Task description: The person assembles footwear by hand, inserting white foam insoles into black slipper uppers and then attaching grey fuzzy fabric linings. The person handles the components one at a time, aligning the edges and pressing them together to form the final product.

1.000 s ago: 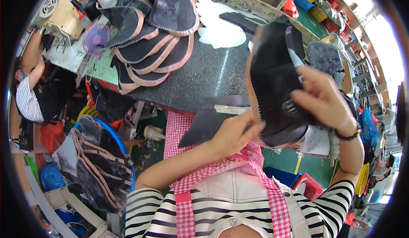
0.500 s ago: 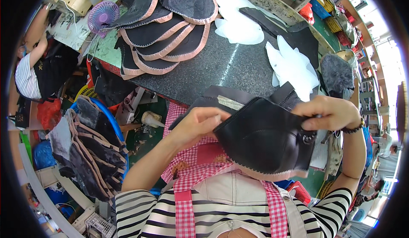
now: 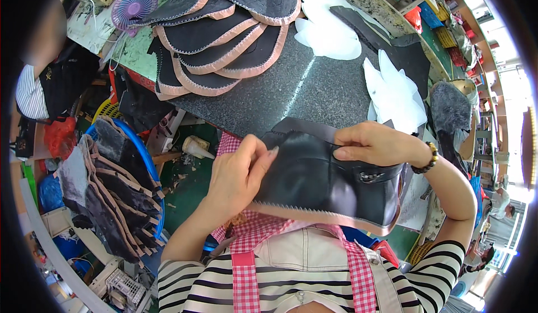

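Note:
A black leather shoe upper [image 3: 322, 187] hangs before my chest, its pale tan lower edge bound with zigzag stitching. Its smooth face shows, with a dark shiny ornament at the right. My left hand [image 3: 238, 170] pinches it at the left end, thumb and forefinger pressed together. My right hand [image 3: 384, 145] is closed on the top edge, just above the ornament, its thumb on the near face. Behind the upper, more dark material [image 3: 305, 125] shows, partly hidden by it.
Several black pieces with tan edges [image 3: 224, 46] overlap on the dark worktable [image 3: 263, 108]. White layered sheets [image 3: 330, 30] lie beyond, beside dark flat pieces. At left are a purple fan [image 3: 134, 9], a blue-rimmed tub [image 3: 150, 156] of similar pieces, and another person [image 3: 53, 94].
The upper has been turned, so its stitched edge runs further left and its smooth face spreads wider. My right hand has shifted left along the top; my left hand has moved slightly left.

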Demonstrator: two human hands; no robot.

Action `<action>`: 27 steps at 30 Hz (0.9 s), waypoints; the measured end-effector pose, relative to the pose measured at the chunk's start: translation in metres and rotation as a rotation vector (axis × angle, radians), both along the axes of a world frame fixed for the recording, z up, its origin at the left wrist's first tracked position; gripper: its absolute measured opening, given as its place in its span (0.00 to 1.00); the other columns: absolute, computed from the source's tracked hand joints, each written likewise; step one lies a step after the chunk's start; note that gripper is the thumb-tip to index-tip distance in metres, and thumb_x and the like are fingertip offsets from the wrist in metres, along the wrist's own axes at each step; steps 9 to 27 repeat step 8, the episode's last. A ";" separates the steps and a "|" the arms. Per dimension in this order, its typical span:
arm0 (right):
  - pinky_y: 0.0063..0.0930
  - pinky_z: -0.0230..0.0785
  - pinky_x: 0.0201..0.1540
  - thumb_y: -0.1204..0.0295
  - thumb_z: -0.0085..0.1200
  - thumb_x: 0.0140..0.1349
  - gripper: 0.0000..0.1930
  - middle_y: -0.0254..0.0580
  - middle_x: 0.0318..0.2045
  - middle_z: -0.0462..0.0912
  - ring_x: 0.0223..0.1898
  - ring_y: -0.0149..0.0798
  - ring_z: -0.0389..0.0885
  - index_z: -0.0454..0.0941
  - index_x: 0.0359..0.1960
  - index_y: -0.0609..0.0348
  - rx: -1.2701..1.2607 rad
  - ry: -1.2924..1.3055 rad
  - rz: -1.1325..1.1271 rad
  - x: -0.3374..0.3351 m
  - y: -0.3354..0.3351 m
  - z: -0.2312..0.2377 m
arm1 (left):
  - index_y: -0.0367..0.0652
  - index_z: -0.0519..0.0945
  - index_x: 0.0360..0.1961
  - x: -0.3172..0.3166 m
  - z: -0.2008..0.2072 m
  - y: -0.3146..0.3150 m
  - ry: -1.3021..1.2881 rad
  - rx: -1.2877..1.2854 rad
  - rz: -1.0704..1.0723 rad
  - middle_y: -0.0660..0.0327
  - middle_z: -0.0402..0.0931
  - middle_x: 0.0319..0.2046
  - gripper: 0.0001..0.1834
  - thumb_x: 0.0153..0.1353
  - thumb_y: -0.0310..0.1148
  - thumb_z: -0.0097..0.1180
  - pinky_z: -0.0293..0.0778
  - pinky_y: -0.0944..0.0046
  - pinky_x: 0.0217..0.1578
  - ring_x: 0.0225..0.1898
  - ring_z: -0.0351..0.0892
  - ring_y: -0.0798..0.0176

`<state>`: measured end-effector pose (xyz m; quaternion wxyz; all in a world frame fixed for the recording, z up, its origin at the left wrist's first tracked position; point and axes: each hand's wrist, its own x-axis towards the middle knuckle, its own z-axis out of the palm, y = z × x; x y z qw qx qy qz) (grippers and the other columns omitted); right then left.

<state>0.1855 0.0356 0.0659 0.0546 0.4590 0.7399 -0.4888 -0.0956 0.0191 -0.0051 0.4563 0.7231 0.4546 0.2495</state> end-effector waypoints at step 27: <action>0.45 0.66 0.39 0.62 0.53 0.65 0.15 0.57 0.28 0.78 0.35 0.59 0.78 0.74 0.37 0.65 -0.023 -0.116 0.003 -0.001 0.016 -0.011 | 0.39 0.71 0.31 0.011 -0.026 0.009 0.056 0.056 0.058 0.57 0.68 0.12 0.14 0.68 0.38 0.52 0.59 0.61 0.20 0.13 0.67 0.60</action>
